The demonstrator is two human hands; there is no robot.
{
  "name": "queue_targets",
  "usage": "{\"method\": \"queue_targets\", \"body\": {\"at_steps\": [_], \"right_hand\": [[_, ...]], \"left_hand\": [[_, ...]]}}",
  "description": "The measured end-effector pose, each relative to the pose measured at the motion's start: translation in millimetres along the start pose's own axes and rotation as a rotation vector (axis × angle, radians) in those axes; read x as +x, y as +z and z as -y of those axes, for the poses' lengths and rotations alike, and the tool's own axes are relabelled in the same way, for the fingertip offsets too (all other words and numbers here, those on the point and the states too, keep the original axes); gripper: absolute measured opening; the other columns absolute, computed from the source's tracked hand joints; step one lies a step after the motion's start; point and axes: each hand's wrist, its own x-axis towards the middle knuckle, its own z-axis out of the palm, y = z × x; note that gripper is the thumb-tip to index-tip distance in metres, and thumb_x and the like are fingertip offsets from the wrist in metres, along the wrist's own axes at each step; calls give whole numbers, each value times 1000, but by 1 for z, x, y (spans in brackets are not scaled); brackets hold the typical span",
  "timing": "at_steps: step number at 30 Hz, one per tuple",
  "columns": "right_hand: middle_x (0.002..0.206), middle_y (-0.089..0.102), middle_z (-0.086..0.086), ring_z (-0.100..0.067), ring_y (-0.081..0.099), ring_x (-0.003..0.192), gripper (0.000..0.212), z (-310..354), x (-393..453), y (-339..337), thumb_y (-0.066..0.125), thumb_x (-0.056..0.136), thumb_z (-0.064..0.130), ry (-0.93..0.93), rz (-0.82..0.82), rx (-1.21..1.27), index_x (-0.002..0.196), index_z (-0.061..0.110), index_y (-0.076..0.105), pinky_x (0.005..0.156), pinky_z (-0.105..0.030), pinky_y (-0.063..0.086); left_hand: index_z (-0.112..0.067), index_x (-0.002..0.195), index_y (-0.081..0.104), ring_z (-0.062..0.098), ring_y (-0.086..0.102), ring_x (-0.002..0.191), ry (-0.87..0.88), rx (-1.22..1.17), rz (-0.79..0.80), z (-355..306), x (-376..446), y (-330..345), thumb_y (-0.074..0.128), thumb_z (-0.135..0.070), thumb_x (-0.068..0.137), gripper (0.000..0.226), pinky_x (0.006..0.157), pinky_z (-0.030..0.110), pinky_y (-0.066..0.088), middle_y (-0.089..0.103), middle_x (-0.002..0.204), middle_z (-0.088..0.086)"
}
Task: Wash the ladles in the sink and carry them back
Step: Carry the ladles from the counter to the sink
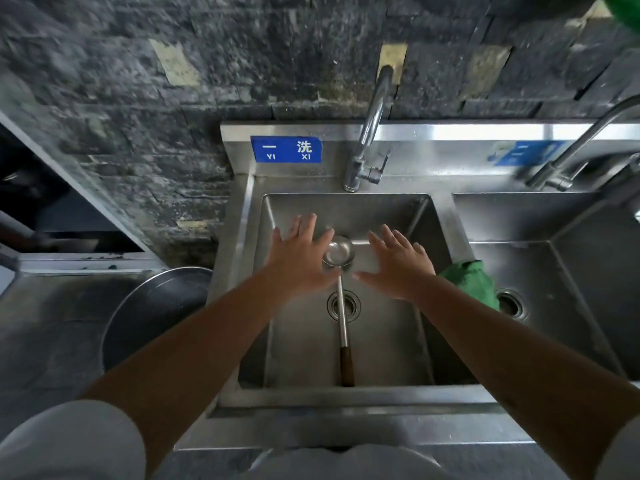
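One ladle lay in the left basin of the steel sink, bowl toward the back wall, shaft crossing the drain, dark wooden grip pointing at the near rim. Left hand hovered over the basin left of the ladle bowl, fingers spread, holding nothing. Right hand hovered to the bowl's right, also spread and empty. Whether either thumb touched the ladle could not be told. Faucet stood behind the basin; no water stream visible. Green cloth draped over the divider between the basins. Blue label on the backsplash. Round metal pan sat on the counter left of the sink.
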Motion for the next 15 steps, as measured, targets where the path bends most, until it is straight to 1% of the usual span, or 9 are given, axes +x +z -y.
{"method": "queue_targets", "body": {"at_steps": [3,9,15], "right_hand": [[164,-6,0,-23,-2,151,97,-2,-21,-8,44,77,79,-35,2,-29,154,33,6,118,-52,11],[164,-7,0,-22,-3,151,97,-12,-58,-16,41,77,81,-96,5,-63,155,33,6,118,-53,10],[164,1,0,-22,2,151,94,-20,-75,-18,45,74,81,-163,-31,-76,151,37,15,116,-55,15]], "left_hand": [[-34,153,9,33,-3,150,-30,6,-15,-11,-23,-17,30,-75,83,84,114,61,8,-6,163,9],[-36,153,6,34,-1,150,-80,53,-25,-34,-54,-29,23,-79,81,86,114,59,9,-4,163,10],[-37,152,7,32,-5,150,-182,-15,-32,-53,-81,-30,26,-79,78,88,114,63,9,-7,163,8]]}}
